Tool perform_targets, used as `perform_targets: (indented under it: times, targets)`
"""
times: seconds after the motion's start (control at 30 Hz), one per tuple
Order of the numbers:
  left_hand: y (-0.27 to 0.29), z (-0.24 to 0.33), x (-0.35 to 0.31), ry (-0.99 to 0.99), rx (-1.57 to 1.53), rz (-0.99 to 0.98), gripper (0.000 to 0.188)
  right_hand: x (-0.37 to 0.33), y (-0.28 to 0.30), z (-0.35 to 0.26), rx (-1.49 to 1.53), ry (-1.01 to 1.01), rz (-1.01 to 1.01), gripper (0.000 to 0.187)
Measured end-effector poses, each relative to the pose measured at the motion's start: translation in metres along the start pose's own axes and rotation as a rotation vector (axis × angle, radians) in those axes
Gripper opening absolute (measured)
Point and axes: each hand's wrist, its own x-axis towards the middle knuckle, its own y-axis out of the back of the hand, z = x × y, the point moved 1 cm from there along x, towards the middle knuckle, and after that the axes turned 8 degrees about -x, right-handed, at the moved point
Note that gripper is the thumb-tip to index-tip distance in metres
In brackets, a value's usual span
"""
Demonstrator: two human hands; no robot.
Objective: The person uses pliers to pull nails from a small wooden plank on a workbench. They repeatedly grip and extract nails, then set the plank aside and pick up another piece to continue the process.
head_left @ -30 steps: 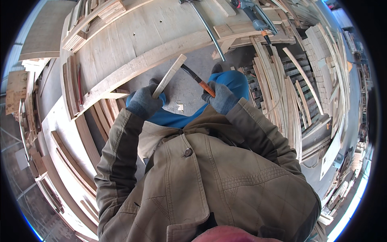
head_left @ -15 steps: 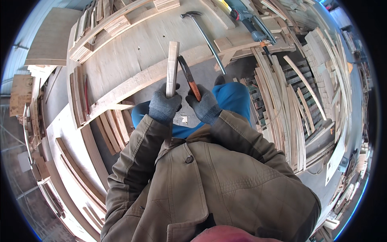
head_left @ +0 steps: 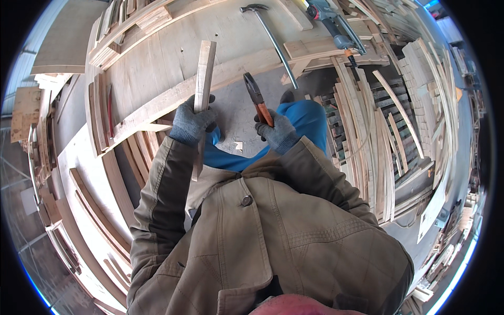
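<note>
My left hand (head_left: 192, 122), in a grey glove, grips a pale wooden slat (head_left: 203, 79) around its middle and holds it nearly upright. The slat's lower end runs down past my sleeve. My right hand (head_left: 278, 132), also gloved, is closed on the orange handles of a pair of pliers (head_left: 255, 94). The dark jaws point up and away from me, a short gap to the right of the slat and not touching it. Both hands are raised above my blue trousers (head_left: 302, 118) and a wide plywood bench (head_left: 173, 52).
A long-handled claw hammer (head_left: 273, 37) lies on the bench ahead, with a blue and grey clamp tool (head_left: 336, 23) beyond it. Curved wooden strips (head_left: 378, 131) are stacked thickly on the right. More slats and boards (head_left: 100, 173) lie on the left.
The slat has swung from a slant across the pliers to nearly upright. My hands have drawn apart, and the pliers now stand clear of the wood.
</note>
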Motion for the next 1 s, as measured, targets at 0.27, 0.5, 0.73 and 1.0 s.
perform_targets:
  times: [0.27, 0.5, 0.73, 1.0]
  targets:
    - [0.014, -0.008, -0.004, 0.065, 0.104, -0.082, 0.042, -0.003, 0.006, -0.007, 0.048, -0.067, -0.123, 0.024]
    - [0.022, -0.018, -0.006, 0.145, 0.358, -0.189, 0.042, -0.007, 0.010, -0.006, 0.028, -0.165, -0.258, 0.033]
    - [0.025, -0.036, 0.003, 0.101, 0.427, -0.164, 0.053, -0.004, 0.006, 0.007, -0.030, -0.155, -0.244, 0.040]
    - [0.026, -0.044, 0.002, 0.175, 0.442, -0.212, 0.049, -0.004, 0.008, 0.010, -0.247, -0.132, -0.236, 0.045]
